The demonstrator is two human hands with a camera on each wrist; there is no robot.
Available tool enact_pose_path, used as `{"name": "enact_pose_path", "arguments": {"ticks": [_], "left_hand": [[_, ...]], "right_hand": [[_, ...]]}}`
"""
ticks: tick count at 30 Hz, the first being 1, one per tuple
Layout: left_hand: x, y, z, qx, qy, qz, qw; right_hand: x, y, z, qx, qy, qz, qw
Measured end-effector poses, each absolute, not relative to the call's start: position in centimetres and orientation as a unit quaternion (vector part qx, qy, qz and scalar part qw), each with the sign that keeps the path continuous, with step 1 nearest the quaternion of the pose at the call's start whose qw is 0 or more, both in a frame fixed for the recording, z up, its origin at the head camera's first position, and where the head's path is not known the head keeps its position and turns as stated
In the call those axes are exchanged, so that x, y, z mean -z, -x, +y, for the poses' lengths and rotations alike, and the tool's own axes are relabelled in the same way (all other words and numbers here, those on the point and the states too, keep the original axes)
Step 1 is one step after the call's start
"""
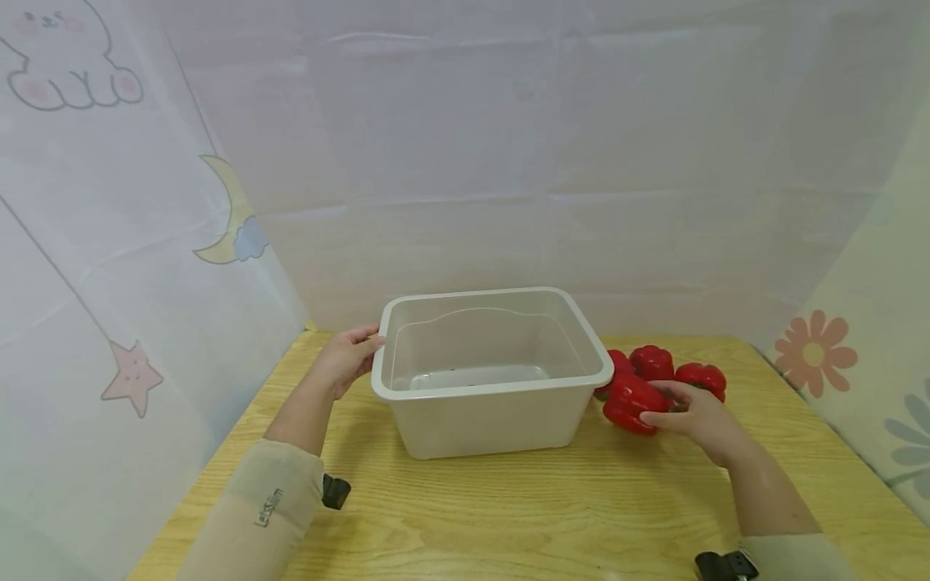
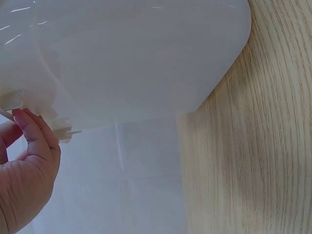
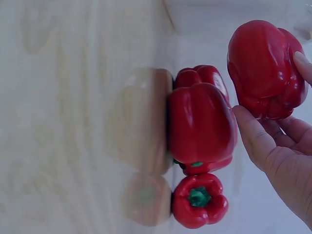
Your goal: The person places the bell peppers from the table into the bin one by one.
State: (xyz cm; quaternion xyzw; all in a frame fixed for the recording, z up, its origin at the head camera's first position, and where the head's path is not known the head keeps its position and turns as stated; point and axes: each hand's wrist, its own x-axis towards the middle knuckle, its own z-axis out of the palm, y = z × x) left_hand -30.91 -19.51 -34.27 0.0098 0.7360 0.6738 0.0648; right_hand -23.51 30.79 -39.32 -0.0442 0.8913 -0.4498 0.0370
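A deep off-white plastic bin (image 1: 490,426) stands on the wooden table, its inside bare as far as it shows. At its left end my left hand (image 1: 346,361) holds the rim, and the left wrist view has thumb and fingertips pinching the rim. My right hand (image 1: 696,417) grips a red bell pepper (image 1: 630,406) just off the bin's right end. In the right wrist view that held pepper (image 3: 258,66) is raised off the table, between thumb and fingers. Behind it lie several more red peppers (image 1: 651,362), partly hidden by hand and bin.
The wooden table (image 1: 465,512) extends in front of the bin. Close behind the bin hangs a pale wall sheet (image 1: 538,161). A pepper with a green stem (image 3: 199,197) lies beside others in the right wrist view.
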Motion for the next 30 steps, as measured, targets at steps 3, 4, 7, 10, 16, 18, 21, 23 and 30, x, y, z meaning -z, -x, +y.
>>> {"name": "enact_pose_path", "arguments": {"ticks": [3, 4, 7, 10, 16, 18, 21, 23, 30], "left_hand": [[34.3, 30.9, -19.5, -0.674, -0.008, 0.736, 0.066], [34.3, 30.9, -19.5, -0.674, -0.008, 0.736, 0.066], [34.3, 30.9, -19.5, -0.673, -0.011, 0.736, 0.067], [34.2, 30.9, -19.5, -0.675, -0.011, 0.734, 0.068], [34.2, 30.9, -19.5, -0.677, -0.010, 0.733, 0.070], [34.2, 30.9, -19.5, -0.677, -0.007, 0.733, 0.069], [34.1, 30.8, -19.5, -0.676, -0.006, 0.734, 0.069], [34.0, 30.8, -19.5, -0.675, -0.004, 0.734, 0.069], [34.1, 30.8, -19.5, -0.673, -0.005, 0.737, 0.070]], "right_hand": [[38.9, 23.6, 31.1, 0.447, 0.050, 0.893, 0.031], [38.8, 23.7, 31.3, 0.444, 0.051, 0.894, 0.030], [38.3, 23.8, 31.5, 0.439, 0.053, 0.896, 0.029], [37.7, 23.7, 31.6, 0.436, 0.058, 0.897, 0.025], [36.6, 23.8, 31.9, 0.440, 0.054, 0.896, 0.025], [36.3, 23.9, 32.0, 0.436, 0.046, 0.898, 0.024], [35.7, 24.0, 32.0, 0.445, 0.038, 0.894, 0.027], [35.3, 24.0, 31.9, 0.453, 0.033, 0.890, 0.028], [33.9, 24.1, 31.8, 0.441, 0.026, 0.897, 0.016]]}}
